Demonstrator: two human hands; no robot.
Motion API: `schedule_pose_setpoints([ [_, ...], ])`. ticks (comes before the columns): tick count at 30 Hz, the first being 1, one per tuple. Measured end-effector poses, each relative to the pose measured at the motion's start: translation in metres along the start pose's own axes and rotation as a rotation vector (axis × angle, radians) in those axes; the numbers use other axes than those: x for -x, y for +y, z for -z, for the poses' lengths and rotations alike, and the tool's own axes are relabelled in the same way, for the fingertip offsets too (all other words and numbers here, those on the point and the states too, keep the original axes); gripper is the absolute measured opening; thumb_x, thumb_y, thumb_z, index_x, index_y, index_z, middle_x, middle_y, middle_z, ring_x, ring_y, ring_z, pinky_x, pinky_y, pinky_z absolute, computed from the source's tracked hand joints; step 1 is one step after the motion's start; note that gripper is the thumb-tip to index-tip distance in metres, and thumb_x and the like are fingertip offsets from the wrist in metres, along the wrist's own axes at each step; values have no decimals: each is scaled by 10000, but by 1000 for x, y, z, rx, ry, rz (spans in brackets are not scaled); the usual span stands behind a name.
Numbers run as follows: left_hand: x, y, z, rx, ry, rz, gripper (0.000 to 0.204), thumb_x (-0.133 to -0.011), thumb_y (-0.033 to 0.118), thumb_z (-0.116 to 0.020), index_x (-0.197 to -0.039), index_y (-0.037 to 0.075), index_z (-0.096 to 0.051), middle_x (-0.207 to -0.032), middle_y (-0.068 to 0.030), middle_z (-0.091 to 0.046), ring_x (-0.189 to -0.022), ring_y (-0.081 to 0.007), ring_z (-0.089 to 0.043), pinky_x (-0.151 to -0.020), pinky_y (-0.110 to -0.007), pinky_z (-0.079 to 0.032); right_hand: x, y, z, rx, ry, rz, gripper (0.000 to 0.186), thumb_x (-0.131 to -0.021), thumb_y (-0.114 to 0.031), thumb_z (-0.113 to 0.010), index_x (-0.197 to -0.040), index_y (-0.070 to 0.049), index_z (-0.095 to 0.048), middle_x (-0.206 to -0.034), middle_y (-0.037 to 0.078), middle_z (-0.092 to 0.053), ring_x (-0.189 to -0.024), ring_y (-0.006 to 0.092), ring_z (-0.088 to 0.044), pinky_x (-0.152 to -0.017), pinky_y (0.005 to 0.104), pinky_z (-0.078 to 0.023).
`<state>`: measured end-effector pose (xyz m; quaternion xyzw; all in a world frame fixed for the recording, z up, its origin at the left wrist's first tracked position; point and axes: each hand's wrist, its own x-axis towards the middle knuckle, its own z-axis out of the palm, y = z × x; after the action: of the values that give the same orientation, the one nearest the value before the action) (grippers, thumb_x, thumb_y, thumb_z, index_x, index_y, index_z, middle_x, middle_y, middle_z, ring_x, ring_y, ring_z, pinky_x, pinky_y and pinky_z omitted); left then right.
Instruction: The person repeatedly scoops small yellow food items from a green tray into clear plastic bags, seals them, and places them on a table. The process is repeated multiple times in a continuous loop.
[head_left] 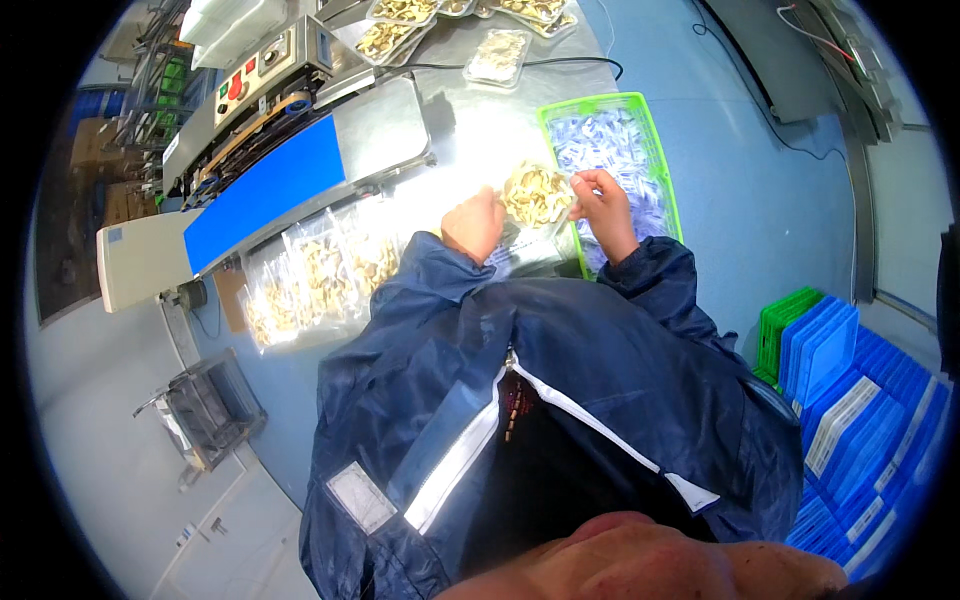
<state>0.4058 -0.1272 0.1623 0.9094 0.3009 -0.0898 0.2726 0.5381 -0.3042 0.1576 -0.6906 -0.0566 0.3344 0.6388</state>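
Note:
A clear plastic pack of sliced, pale yellow-brown mushrooms [538,195] is between my two hands over the steel table. My right hand [605,212] pinches its right edge between thumb and fingertips. At its left edge my left hand [474,224] is closed, its fingers curled onto the plastic and partly hidden by glare. I cannot tell whether the pack is a bag or a tray. Just right of the pack, under my right hand, stands a bright green crate [658,150] filled with small white-and-blue sachets [605,142]. Clear plastic [535,252] lies near my left wrist.
At the left runs a conveyor with a blue belt [270,190] and a control box [245,85]. Bagged mushrooms [325,265] lie beside it. Filled trays [497,58] and a black cable [575,60] are on the far table [455,110]. Blue crates [870,420] are stacked at right.

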Motion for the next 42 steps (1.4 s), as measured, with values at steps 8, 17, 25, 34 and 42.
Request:
schedule_pose_setpoints([
  [8, -13, 12, -2, 171, 436, -642, 126, -770, 1, -629, -869, -23, -555, -1107, -253, -617, -1039, -413, -587, -905, -453, -479, 21, 8, -11, -320, 104, -102, 335, -910, -101, -622, -1193, 20, -488, -1139, 125, -559, -1050, 216, -582, -889, 325, -503],
  [17, 0, 36, 4, 224, 343, -944, 206, -733, -42, -625, -918, -40, -534, -1285, -239, -543, -1221, -436, -503, -1036, -569, -367, 13, 1, -33, -630, -286, -114, 354, -980, -48, -501, -1328, 9, -460, -1305, 125, -538, -1176, 206, -548, -1013, 329, -440],
  [25, 5, 42, 3, 292, 264, -1075, 173, -721, -74, -622, -873, -32, -549, -1302, -228, -545, -1261, -402, -499, -1069, -563, -350, -2, 15, -12, -719, -437, -193, 221, -965, -28, -510, -1179, -11, -563, -1133, 89, -613, -1115, 176, -571, -910, 314, -484],
  [34, 3, 25, 42, 483, 482, -494, 675, -775, 66, -748, -1314, 6, -346, -1421, -192, -399, -1308, -345, -411, -1088, -462, -349, -11, -30, 21, 44, -82, 29, 322, -916, -194, -658, -1133, 34, -591, -894, 91, -680, -726, 139, -638, -620, 285, -533],
  [42, -13, -19, 85, 1477, -112, -7, 368, -976, 193, -553, -1287, 1, -512, -1222, -108, -622, -1103, -201, -603, -993, -371, -464, -24, -78, 61, -32, -421, 312, 330, -960, -263, -601, -1139, 13, -621, -1023, 77, -675, -811, 167, -645, -730, 281, -504],
])
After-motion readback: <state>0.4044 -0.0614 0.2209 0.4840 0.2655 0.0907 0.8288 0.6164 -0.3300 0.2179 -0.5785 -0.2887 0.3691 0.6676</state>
